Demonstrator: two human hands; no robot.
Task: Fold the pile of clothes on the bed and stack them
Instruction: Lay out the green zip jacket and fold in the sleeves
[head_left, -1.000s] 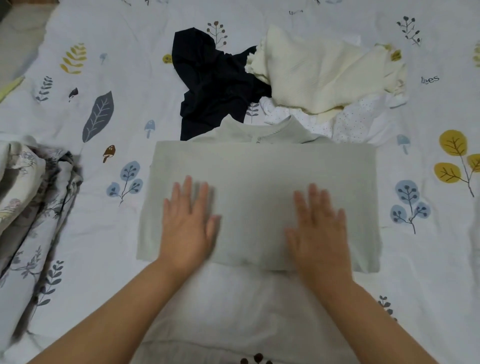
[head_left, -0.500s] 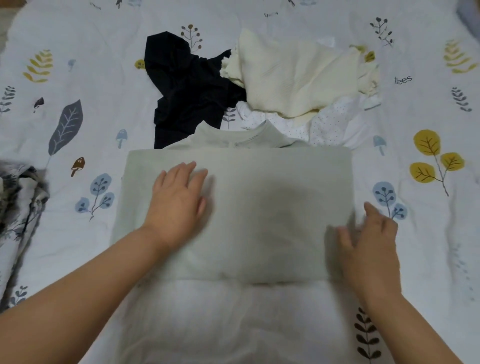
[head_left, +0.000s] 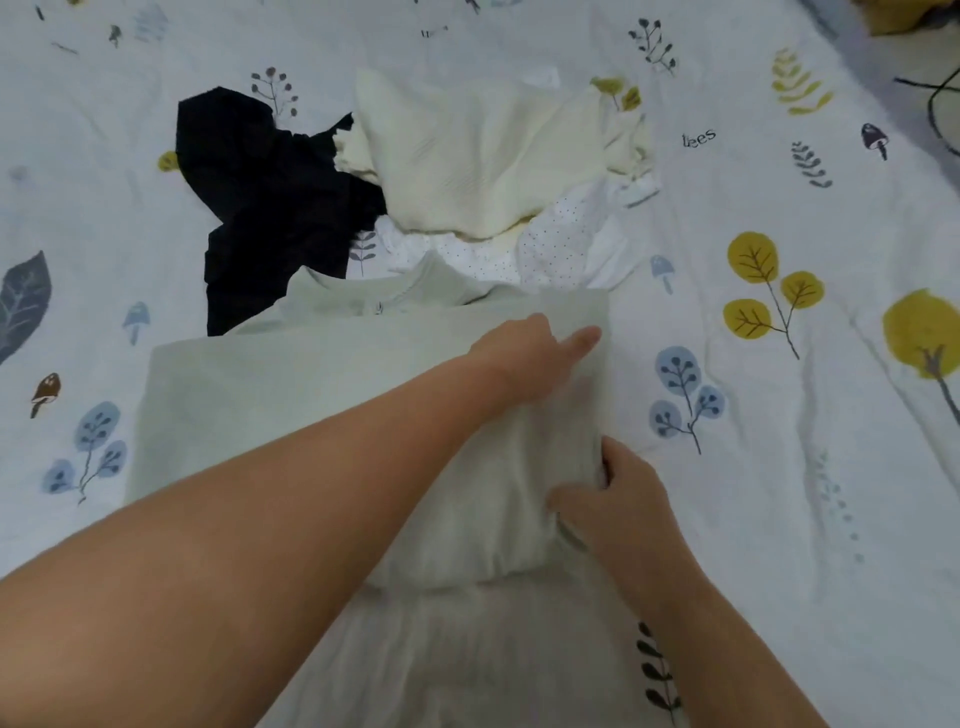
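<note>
Your right hand (head_left: 621, 499) has its grip clamped on the near right edge of the pale grey-green folded knit top (head_left: 291, 415), thumb on the upper side and fingers curled under the cloth, which bunches there. Your left hand (head_left: 524, 353) reaches across your body to the far right part of the same top; its thumb is stretched out flat along the fabric, while the fingers are tucked out of sight, so you cannot tell whether they grasp the cloth or only press it. The top lies flat on the bed, right in front of you, its collar pointing away from you.

Beyond the collar sits the unfolded pile: a black crumpled garment (head_left: 260, 197) on the left, a cream ribbed knit garment (head_left: 483, 156) on top at the right, and a white dotted thin garment (head_left: 556, 249) under the cream one, touching the far edge of the grey-green top. All of it rests on the white bed sheet printed with blue, yellow and grey leaves and small trees (head_left: 779, 415).
</note>
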